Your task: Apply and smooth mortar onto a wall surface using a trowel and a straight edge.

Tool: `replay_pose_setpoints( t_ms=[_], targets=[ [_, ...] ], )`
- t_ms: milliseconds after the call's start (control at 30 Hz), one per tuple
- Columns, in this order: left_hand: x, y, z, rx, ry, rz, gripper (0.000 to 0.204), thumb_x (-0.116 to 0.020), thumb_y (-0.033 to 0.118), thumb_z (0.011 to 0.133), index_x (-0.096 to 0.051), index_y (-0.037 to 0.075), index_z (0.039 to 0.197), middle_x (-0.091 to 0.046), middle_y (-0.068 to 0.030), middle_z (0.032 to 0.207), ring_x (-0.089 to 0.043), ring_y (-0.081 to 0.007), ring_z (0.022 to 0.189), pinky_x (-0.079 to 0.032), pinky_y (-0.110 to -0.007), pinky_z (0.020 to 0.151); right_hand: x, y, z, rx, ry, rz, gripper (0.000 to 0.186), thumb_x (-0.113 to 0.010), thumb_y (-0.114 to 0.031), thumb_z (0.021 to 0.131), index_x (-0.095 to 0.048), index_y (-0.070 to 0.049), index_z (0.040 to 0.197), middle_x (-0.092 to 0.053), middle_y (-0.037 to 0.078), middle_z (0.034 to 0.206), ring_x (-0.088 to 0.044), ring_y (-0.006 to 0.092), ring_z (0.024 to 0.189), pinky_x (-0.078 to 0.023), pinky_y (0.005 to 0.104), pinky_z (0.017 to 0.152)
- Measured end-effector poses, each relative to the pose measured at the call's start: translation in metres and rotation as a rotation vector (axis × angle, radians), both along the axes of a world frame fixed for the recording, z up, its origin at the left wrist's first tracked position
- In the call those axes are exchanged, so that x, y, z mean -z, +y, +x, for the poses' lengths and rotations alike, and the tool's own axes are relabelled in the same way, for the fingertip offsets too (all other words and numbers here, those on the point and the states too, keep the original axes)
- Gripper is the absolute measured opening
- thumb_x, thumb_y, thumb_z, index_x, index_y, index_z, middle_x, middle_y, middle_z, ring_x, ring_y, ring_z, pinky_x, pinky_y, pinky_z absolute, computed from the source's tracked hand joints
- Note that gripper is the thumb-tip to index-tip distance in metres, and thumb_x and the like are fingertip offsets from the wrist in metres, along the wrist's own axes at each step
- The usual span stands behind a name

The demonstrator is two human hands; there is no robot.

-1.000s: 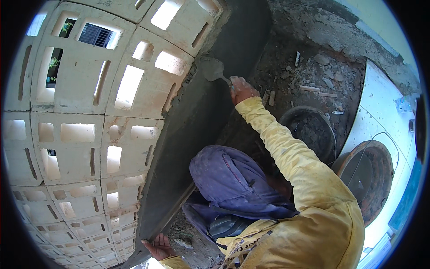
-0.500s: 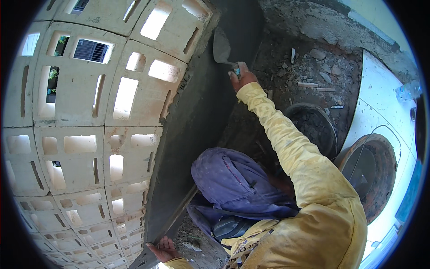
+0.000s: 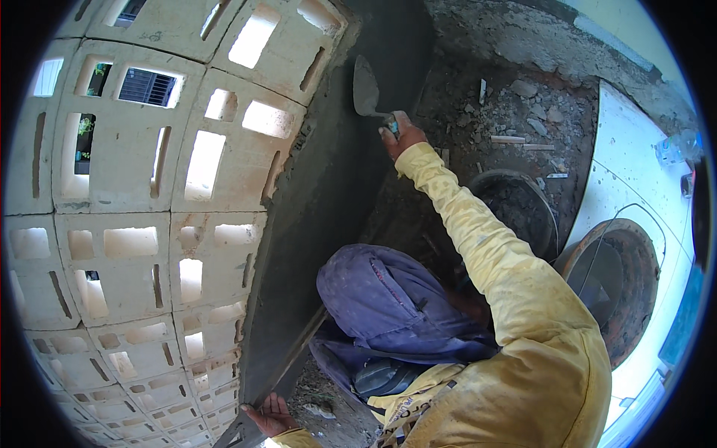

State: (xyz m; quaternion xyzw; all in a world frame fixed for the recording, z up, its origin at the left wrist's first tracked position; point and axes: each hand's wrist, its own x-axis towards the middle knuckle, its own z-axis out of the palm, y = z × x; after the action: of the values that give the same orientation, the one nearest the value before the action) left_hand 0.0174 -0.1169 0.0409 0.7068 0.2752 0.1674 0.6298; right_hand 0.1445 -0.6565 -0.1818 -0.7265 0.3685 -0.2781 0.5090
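My right hand (image 3: 404, 136) is closed around the handle of a trowel (image 3: 365, 88), my arm stretched far forward. The trowel's pointed metal blade lies against the wet grey cement band (image 3: 321, 175) that runs along the foot of the wall. Down near the lower edge of the view, my left hand (image 3: 272, 416) rests at the near end of this band, palm up with fingers apart and the thumb at the cement. A thin straight strip (image 3: 299, 349), perhaps wood, runs along the band's lower edge between my knee and that hand.
A wall of pale pierced blocks (image 3: 119, 190) rises on the left. Right of my arm sits a dark bucket (image 3: 556, 224) on rubble-strewn ground (image 3: 515, 112). A larger mortar-crusted bucket (image 3: 648, 299) with a wire handle stands on white board (image 3: 609, 149), near a clear plastic bottle (image 3: 676, 149).
My right hand and the trowel have come slightly nearer along the cement band. The left hand stays at the same place, and the whole view has shifted a little.
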Motion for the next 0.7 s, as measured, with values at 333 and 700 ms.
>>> replay_pose_setpoints(
  t_ms=[333,700],
  targets=[
    [0.004,0.006,-0.009,0.041,0.022,-0.041,0.061,-0.064,0.059,0.072,-0.053,0.011,0.109,-0.061,-0.0056,0.08,-0.061,-0.0165,0.075,-0.053,-0.026,0.062,0.06,0.065,-0.01,-0.155,0.034,-0.087,0.037,-0.054,-0.032,0.083,-0.043,-0.013,0.113,-0.061,0.022,0.096,-0.057,0.0428,0.09,-0.045,0.048,0.077],
    [0.009,0.034,0.021,0.096,-0.027,-0.072,0.069,-0.064,0.053,0.075,-0.04,0.012,0.125,-0.054,-0.0187,0.105,-0.058,-0.0268,0.097,-0.054,-0.031,0.077,0.022,0.086,-0.213,0.132,0.169,0.057,0.039,-0.065,-0.023,0.074,-0.052,-0.003,0.106,-0.058,0.02,0.093,-0.058,0.0367,0.088,-0.045,0.0396,0.077]
  ],
)
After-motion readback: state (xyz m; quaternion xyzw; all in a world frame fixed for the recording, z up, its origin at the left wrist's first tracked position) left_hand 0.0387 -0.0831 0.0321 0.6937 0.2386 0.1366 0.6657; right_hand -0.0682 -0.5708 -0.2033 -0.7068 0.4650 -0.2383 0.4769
